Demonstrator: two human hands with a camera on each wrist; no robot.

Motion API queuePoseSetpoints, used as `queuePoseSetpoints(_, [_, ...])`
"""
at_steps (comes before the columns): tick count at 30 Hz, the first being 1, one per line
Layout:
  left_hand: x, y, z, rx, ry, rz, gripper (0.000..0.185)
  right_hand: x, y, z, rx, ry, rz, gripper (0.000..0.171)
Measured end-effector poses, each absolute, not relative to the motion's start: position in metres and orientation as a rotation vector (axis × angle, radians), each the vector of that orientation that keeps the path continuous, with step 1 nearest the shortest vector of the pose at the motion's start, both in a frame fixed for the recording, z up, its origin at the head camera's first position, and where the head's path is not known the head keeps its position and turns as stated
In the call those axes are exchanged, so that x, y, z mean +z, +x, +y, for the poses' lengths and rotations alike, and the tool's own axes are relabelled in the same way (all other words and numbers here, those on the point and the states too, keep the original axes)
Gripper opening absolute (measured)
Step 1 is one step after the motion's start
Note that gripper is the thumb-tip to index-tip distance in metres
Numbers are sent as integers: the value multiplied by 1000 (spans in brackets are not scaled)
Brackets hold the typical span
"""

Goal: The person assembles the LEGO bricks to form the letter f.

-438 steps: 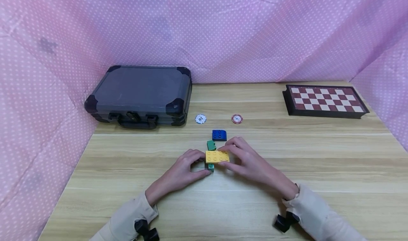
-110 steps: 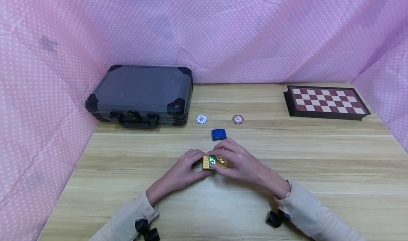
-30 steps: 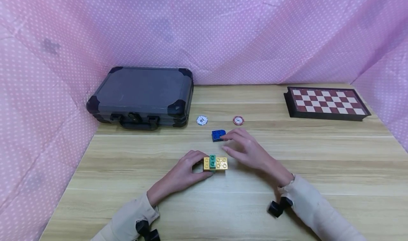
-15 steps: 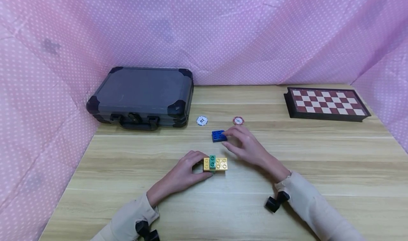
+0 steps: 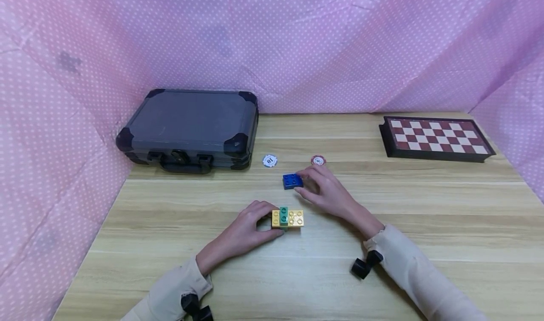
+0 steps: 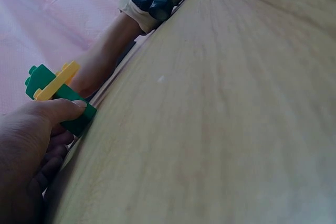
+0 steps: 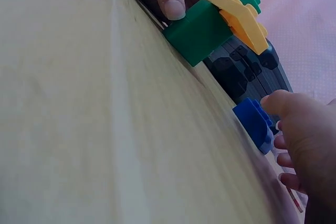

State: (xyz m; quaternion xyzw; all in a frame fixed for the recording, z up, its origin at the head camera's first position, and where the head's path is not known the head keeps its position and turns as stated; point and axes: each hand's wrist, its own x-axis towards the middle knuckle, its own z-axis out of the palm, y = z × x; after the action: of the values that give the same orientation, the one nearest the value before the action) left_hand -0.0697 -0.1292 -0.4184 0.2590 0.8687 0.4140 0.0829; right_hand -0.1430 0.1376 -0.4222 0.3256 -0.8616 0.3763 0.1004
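The right hand has left the yellow-and-green stack and now pinches the blue brick — the next piece, I'd judge — while the left hand grips the stack.

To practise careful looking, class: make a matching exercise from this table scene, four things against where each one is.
Things:
1 blue brick
2 yellow brick
3 grey case
4 checkerboard

Places:
a far right of table
b far left, by the pink cloth
c at the right hand's fingertips
d steadied by the left hand

Pairs: 1-c, 2-d, 3-b, 4-a
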Motion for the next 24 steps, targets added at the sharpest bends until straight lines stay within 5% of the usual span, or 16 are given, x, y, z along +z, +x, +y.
queuePoseSetpoints(24, [-418, -69, -129, 1218, 743, 2587, 42, -425, -147, 133, 1006, 936, -2614, 41])
